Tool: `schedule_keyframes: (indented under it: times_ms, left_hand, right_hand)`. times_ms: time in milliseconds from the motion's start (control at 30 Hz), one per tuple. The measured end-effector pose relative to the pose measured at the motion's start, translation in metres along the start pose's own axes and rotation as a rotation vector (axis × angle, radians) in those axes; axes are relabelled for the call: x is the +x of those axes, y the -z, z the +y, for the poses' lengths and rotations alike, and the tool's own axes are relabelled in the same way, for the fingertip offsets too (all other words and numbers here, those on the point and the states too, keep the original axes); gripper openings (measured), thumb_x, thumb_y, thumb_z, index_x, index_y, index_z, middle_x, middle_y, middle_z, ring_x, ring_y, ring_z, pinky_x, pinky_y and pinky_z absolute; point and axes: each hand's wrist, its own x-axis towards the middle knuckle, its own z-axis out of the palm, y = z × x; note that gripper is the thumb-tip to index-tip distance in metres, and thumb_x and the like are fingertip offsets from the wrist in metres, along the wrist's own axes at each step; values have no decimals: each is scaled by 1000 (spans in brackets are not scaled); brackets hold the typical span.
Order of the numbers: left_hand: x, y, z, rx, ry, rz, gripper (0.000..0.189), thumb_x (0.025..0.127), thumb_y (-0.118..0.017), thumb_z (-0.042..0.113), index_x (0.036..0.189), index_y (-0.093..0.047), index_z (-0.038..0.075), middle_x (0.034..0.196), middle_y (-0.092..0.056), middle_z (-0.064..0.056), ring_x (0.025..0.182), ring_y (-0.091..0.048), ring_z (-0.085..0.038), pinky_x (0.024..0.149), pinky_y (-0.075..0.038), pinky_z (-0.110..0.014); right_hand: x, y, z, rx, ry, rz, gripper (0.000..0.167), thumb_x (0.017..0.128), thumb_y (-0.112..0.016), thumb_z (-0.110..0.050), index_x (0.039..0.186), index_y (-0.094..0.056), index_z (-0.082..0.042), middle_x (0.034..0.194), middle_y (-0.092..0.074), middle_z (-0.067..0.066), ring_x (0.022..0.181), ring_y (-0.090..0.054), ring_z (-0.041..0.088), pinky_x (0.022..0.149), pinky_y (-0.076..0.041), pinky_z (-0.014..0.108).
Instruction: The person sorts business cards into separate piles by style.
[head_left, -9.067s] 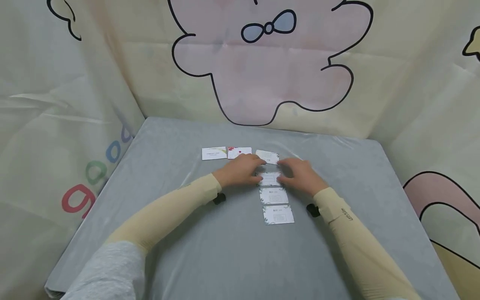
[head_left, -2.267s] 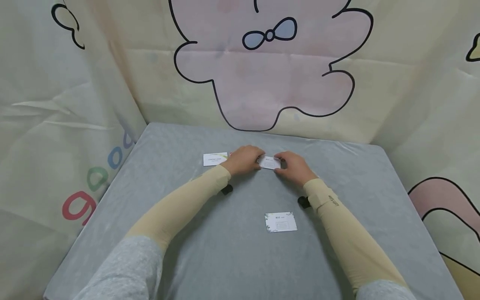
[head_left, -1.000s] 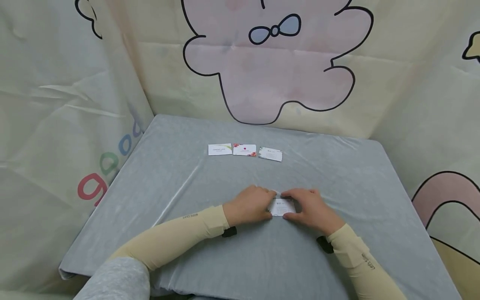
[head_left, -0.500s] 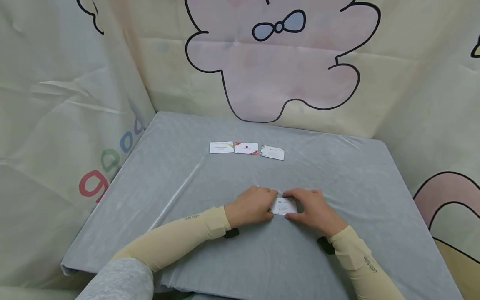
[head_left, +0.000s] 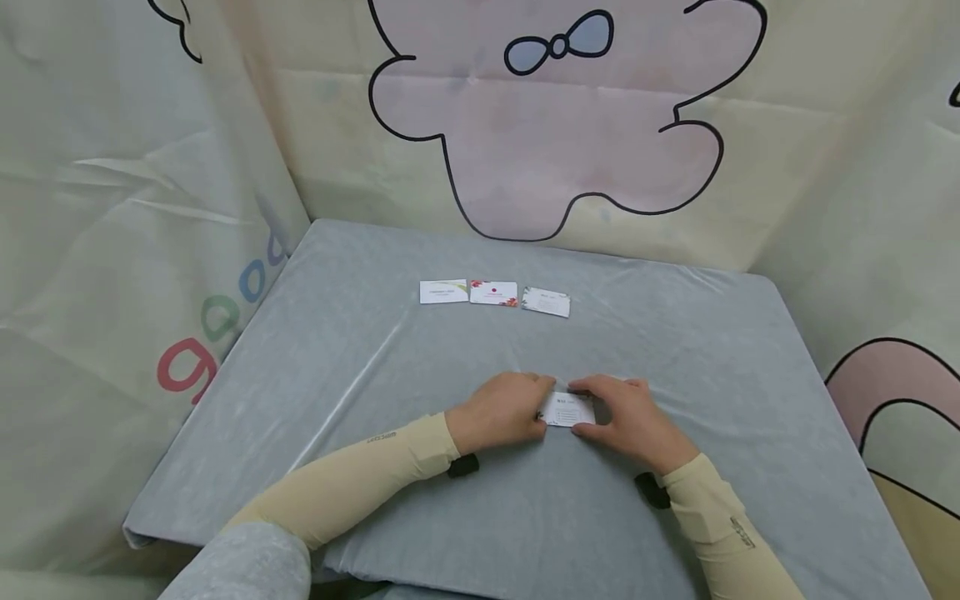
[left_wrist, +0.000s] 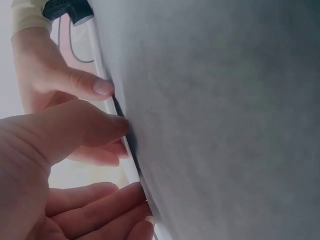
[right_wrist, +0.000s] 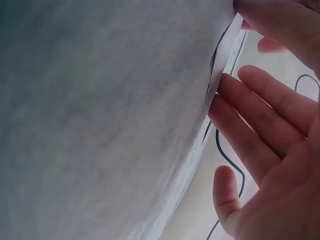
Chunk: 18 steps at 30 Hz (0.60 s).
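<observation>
In the head view, a white business card (head_left: 567,410) with small print lies at the middle of the table, between the two hands. My left hand (head_left: 501,411) holds its left end, thumb at the near edge and fingers at the far edge. On the right end, my right hand (head_left: 632,422) grips it the same way. In the left wrist view the left thumb (left_wrist: 100,125) meets the card's thin edge. The right wrist view shows right fingertips (right_wrist: 222,87) touching the card (right_wrist: 226,50), with a dark gap beneath part of it.
Farther back lie three business cards in a row: one with a green-yellow curve (head_left: 443,292), one with red flowers (head_left: 493,293), and a leaf-bordered card (head_left: 546,302), slightly tilted. A grey cloth covers the table (head_left: 360,517). Printed curtains (head_left: 300,150) stand behind and beside it.
Earlier, several cards stood in a column before the back row. Both hands let go of the third card in that row and came nearer to the front card. Over the last half second they barely move.
</observation>
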Motion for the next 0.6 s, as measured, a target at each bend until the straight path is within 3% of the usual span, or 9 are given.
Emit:
schedule_keyframes:
  times_ms: [333, 600]
  left_hand:
    - [2, 2, -3, -23, 2, -11, 38, 91, -80, 21, 124, -66, 9, 92, -66, 5, 73, -55, -7, 63, -42, -20]
    - [1, 1, -4, -24, 20, -14, 52, 90, -81, 23, 136, -62, 8, 107, -71, 1, 78, -58, -8, 66, -47, -21]
  right_hand:
    - [0, -2, -1, -2, -9, 10, 57, 85, -94, -23, 136, -72, -13, 133, -76, 3, 123, -71, 26, 101, -33, 51]
    - [0, -1, -1, -9, -7, 11, 56, 85, -93, -22, 136, -72, -12, 133, -76, 5, 123, -72, 28, 102, -34, 54]
